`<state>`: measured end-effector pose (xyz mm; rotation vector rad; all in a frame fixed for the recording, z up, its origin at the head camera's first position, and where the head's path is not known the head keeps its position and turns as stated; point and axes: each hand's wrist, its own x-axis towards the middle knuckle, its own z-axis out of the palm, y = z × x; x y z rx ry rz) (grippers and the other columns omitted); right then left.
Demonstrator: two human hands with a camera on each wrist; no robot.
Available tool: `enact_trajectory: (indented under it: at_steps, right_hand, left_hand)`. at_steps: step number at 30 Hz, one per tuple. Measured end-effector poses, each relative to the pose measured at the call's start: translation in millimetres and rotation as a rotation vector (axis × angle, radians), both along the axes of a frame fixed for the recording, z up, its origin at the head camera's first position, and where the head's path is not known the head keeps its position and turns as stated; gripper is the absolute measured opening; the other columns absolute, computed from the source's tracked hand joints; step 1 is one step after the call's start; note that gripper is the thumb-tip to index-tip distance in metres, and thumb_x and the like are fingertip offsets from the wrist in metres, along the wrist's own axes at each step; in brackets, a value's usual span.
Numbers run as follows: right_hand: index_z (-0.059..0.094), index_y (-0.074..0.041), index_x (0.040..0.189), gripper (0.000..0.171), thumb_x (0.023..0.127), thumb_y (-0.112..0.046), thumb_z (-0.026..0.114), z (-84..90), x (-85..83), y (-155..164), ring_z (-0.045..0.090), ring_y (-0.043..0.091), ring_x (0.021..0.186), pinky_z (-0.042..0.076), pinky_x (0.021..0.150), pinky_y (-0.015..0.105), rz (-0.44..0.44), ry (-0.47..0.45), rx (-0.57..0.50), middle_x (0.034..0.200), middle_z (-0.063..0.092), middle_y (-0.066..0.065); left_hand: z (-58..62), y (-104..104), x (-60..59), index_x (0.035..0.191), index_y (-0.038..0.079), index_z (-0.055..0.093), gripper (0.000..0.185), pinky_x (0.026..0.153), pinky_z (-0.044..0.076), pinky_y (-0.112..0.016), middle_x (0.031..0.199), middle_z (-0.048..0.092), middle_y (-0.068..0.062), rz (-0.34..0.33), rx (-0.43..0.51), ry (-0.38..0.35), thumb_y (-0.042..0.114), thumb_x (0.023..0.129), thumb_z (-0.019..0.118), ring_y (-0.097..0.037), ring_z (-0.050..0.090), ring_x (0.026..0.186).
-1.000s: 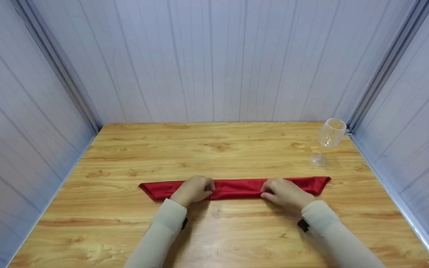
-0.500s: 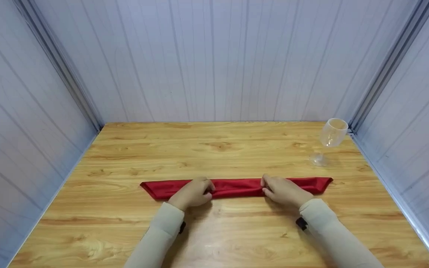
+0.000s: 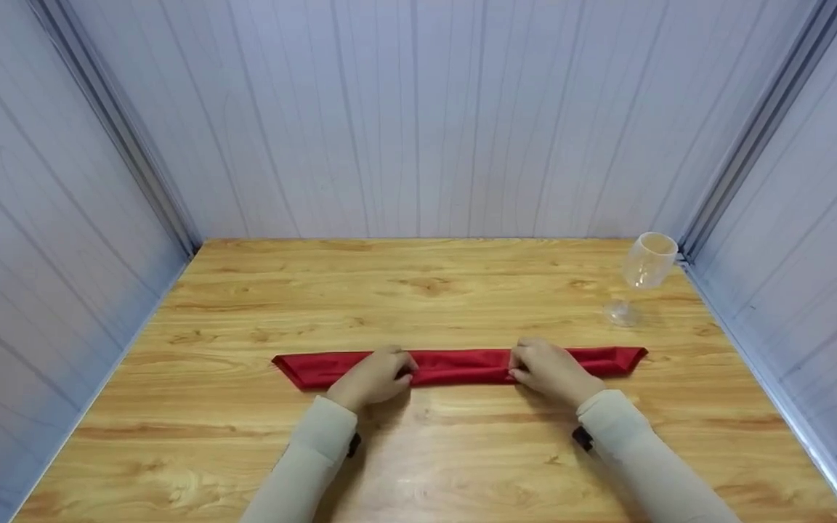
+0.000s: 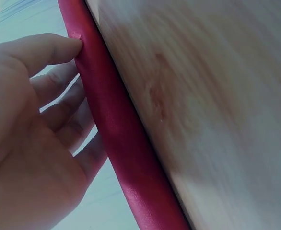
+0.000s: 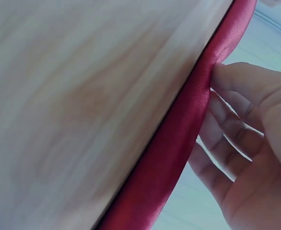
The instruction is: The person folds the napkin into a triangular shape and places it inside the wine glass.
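Note:
A red cloth (image 3: 462, 365) lies folded into a long narrow band across the wooden table (image 3: 426, 290). My left hand (image 3: 378, 374) grips the band left of its middle. My right hand (image 3: 546, 370) grips it right of the middle. In the left wrist view the thumb (image 4: 44, 50) presses the near edge of the red cloth (image 4: 116, 134) while the fingers curl over its far side. The right wrist view mirrors this: the thumb (image 5: 241, 76) rests on the edge of the cloth (image 5: 179, 143) and the fingers curl behind it.
An empty clear wine glass (image 3: 647, 272) stands upright at the table's far right corner, just beyond the cloth's right end. Pale panelled walls close in the table on the left, back and right.
Both hands have shifted slightly away from me with the cloth's near edge, and the band looks a little narrower. The glass has not moved.

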<state>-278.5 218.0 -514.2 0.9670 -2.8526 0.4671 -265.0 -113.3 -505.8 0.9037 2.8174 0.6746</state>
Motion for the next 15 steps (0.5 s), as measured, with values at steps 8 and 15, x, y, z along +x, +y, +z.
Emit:
enact_trajectory:
  at_steps: [8, 15]
  right_hand:
    - [0.074, -0.016, 0.083, 0.008, 0.091, -0.014, 0.073, 2.3, 5.1, 3, 0.06, 0.013, 0.078, 0.053, 0.071, 0.035, 0.007, -0.004, -0.009, 0.085, 0.061, -0.007]
    - [0.075, -0.013, 0.093, 0.009, 0.09, -0.022, 0.077, 2.6, 10.4, 6, 0.062, 0.017, 0.085, 0.054, 0.077, 0.039, 0.028, -0.039, -0.024, 0.091, 0.064, -0.004]
  left_hand:
    - [-0.2, 2, -0.7, 0.106, 0.01, 0.074, 0.018, 0.087, 0.053, -0.033, 0.103, 0.067, -0.001, -0.067, 0.028, 0.107, 0.001, 0.09, 0.071, -0.018, 0.063, 0.101]
    - [0.2, 5, -1.1, 0.103, 0.012, 0.073, 0.017, 0.084, 0.053, -0.034, 0.098, 0.069, 0.0, -0.041, 0.019, 0.055, 0.015, 0.087, 0.08, -0.015, 0.063, 0.092]
